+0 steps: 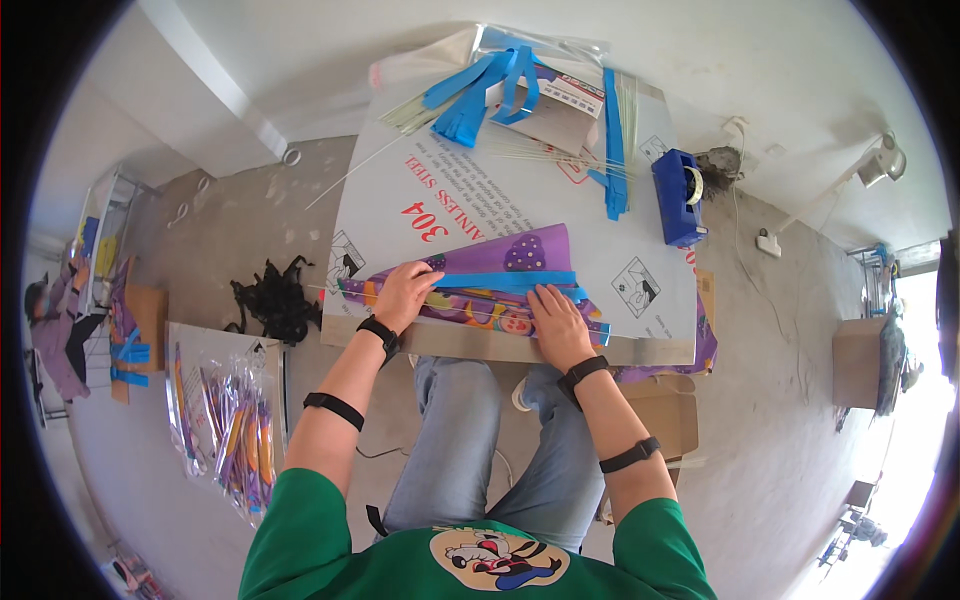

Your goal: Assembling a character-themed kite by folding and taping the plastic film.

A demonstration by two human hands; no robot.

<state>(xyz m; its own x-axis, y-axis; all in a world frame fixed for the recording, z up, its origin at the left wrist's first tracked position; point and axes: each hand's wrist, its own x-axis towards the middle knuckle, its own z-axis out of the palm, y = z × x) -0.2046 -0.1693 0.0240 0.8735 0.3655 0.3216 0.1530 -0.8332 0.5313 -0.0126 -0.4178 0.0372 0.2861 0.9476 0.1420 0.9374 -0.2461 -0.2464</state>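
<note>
On the near part of the table lies a folded purple printed fabric [545, 250] with a colourful pattern, narrow at its left end and wider at the right. A blue strip [500, 281] runs lengthwise along it. My left hand [403, 293] is at the strip's left end, its thumb and fingertips closed on it. My right hand [562, 327] rests on the strip's right part and the fabric, fingers stretched out and pressing down. A thin pale rod sticks out past the fabric's left tip. What lies under my palms is hidden.
Blue strips [462, 120], thin pale rods and a box [550, 125] lie at the table's far side. A blue tape dispenser [680, 200] stands at the right edge. Left on the floor are black strips [275, 300]; nearby are packed bundles [240, 430]. Another person [62, 340] sits far left.
</note>
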